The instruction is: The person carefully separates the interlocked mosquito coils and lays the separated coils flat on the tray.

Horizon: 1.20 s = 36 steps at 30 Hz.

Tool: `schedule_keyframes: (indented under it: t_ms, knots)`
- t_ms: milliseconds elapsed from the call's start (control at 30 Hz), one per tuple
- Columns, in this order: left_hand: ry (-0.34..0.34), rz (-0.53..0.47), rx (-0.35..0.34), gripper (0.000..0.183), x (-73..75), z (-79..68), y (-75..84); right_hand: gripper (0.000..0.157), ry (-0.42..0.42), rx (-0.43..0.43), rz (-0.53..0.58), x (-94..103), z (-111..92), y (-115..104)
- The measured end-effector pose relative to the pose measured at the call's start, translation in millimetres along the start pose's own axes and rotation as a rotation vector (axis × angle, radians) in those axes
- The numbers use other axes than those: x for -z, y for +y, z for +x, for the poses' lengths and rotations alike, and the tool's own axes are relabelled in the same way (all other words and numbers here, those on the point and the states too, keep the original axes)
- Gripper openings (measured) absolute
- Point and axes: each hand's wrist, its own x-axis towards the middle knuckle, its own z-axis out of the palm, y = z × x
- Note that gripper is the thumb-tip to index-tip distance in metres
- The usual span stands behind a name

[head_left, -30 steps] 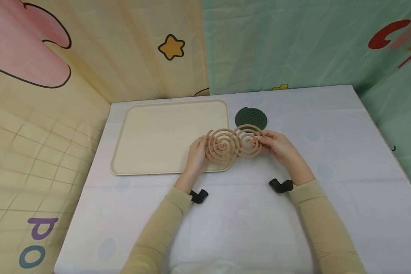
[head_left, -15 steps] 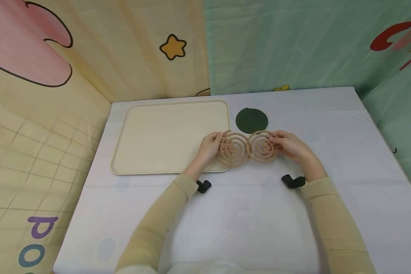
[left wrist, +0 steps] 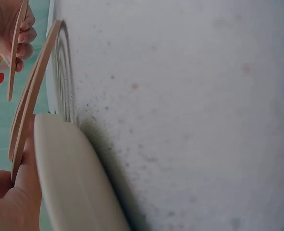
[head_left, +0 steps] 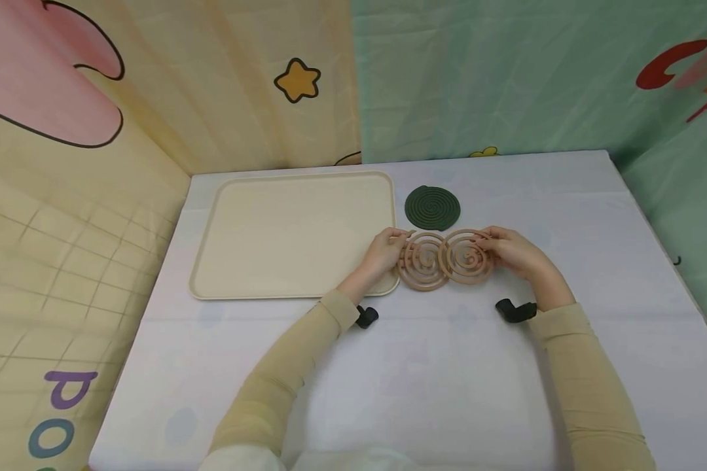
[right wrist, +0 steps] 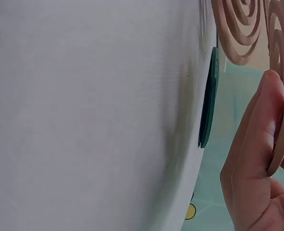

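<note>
My left hand [head_left: 383,252] pinches a tan mosquito coil [head_left: 422,287] by its left side, close to the tray's right edge. Another tan mosquito coil [head_left: 471,281] is held between the thumb and fingers of my right hand [head_left: 515,254]. From the head, the right coil overlaps the left one's inner side; in the left wrist view they stand apart, both on edge above the tabletop. A dark green mosquito coil [head_left: 433,208], tightly wound, lies flat on the table just beyond them.
A cream tray [head_left: 294,235] lies at the back left of the table, which has a white cloth [head_left: 412,379]. Patterned curtains [head_left: 477,78] rise behind the table's back edge and at its sides. A black wrist-worn piece [head_left: 515,311] sits at my right cuff.
Both hands have moved right with their tan coils, the left coil leaving its place over the tray's edge. The green coil, partly covered a second ago, now shows whole and has not moved.
</note>
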Motion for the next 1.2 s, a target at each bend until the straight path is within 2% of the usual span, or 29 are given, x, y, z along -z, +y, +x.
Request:
schedule_keyframes:
  t_ms: [333,500,667,833,1000,1200]
  knots:
    - [0.016,-0.051,0.001,0.030,1.5,-3.9,1.5,0.028,-0.022,0.022,0.005,-5.3,3.2,-4.3]
    - [0.082,0.032,-0.034,0.028,11.5,-6.8,3.5,0.034,-0.032,0.041,0.001,-12.7,6.6,-11.1]
    - [0.179,0.131,-0.063,0.027,30.6,-9.0,6.3,0.037,-0.032,0.052,-0.010,-27.2,15.5,-23.3]
    - [0.233,0.179,-0.038,0.026,54.3,-11.2,5.0,0.035,-0.039,0.050,0.032,-48.2,27.4,-35.9]
    - [0.231,0.218,0.005,0.028,79.7,-13.2,-1.2,0.031,-0.057,0.060,0.078,-68.3,40.4,-43.9]
    - [0.182,0.276,0.033,0.030,109.0,-16.2,-10.7,0.027,-0.077,0.060,0.084,-92.7,53.1,-51.7]
